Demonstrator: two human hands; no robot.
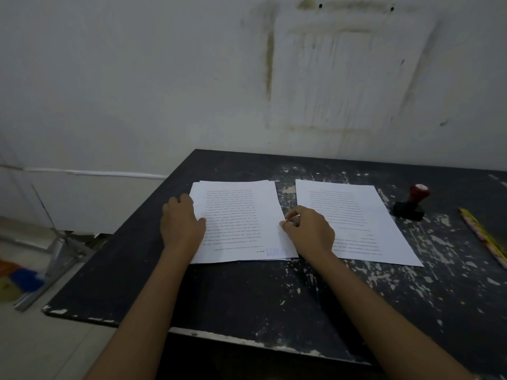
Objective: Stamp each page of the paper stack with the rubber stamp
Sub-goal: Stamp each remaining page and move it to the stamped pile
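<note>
A stack of printed white pages [241,215] lies on the black table [247,292], its top sheet bearing a blue stamp mark [275,252] near the front edge. My left hand [182,222] lies flat on the stack's left edge. My right hand [308,230] pinches the right edge of the top sheet between thumb and fingers. A second sheet or pile of printed paper [354,218] lies to the right. The rubber stamp [410,202], with a red handle and black base, lies on the table further right, untouched.
A yellow ruler [485,238] lies at the table's right edge. The tabletop paint is chipped. A stained white wall [247,78] stands right behind the table. Left of the table, metal legs [59,253] and coloured items sit on the floor.
</note>
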